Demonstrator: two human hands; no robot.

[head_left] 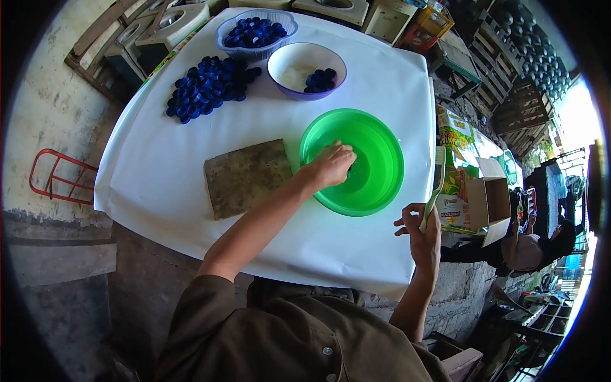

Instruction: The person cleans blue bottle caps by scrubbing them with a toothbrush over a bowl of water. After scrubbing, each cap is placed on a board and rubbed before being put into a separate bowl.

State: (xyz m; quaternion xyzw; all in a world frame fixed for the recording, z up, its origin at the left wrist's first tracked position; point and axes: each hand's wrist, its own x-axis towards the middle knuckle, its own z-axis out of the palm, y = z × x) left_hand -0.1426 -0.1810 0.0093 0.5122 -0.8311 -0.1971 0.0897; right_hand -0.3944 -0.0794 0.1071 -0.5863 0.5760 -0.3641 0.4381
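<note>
My left hand [331, 167] is closed, held down inside the green basin [385, 149], which looks to have some water in it. A dark bit shows under its fingertips, most likely a blue bottle cap [349, 170], mostly hidden by the fingers. To the right of the basin, at the table's edge, my right hand [423, 234] pinches a slim brush [438, 188] with a green and white handle, its head pointing up and away. Behind the basin, a white and purple bowl [286, 58] contains several blue caps [321, 80].
A heap of blue caps [207, 88] lies at the far left of the white-covered table [172, 153], beside a pale blue basket [294, 25] of more caps. A worn brown slab [247, 178] lies left of the basin. Right of the table stand an open cardboard box [489, 197] and another person [531, 248].
</note>
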